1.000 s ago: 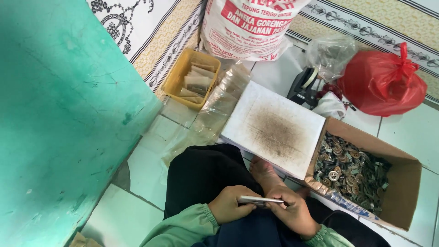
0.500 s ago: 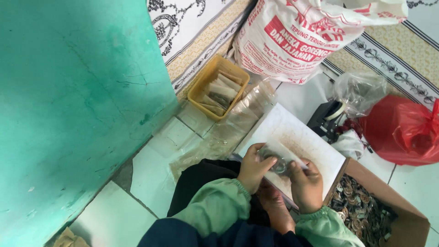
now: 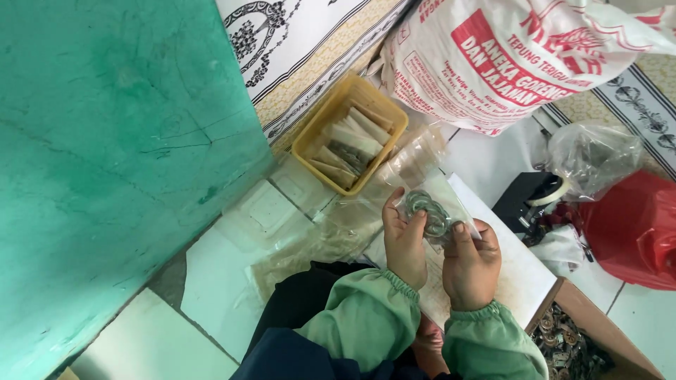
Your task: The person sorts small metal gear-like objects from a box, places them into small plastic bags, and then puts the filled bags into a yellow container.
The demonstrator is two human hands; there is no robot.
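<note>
My left hand (image 3: pixel 403 243) and my right hand (image 3: pixel 470 262) together hold a small clear plastic bag (image 3: pixel 431 210) with several round metal rings inside. Both hands pinch the bag from either side, raised above a white board (image 3: pixel 517 271) on the floor. Both arms wear green sleeves (image 3: pixel 366 320). A cardboard box (image 3: pixel 577 345) of small metal parts lies at the lower right, partly cut off by the frame.
A yellow tray (image 3: pixel 350 134) with filled small bags stands ahead on the tiles. Clear plastic bags (image 3: pixel 310 232) lie beside it. A large white sack (image 3: pixel 521 56), a red bag (image 3: pixel 634 225), a clear bag (image 3: pixel 591 158) and a tape dispenser (image 3: pixel 528 200) sit right. A green wall (image 3: pixel 105 141) is left.
My hands rose from my lap, where they held a thin flat item, up over the white board, and now hold a small bag of rings. The view shifted toward the yellow tray.
</note>
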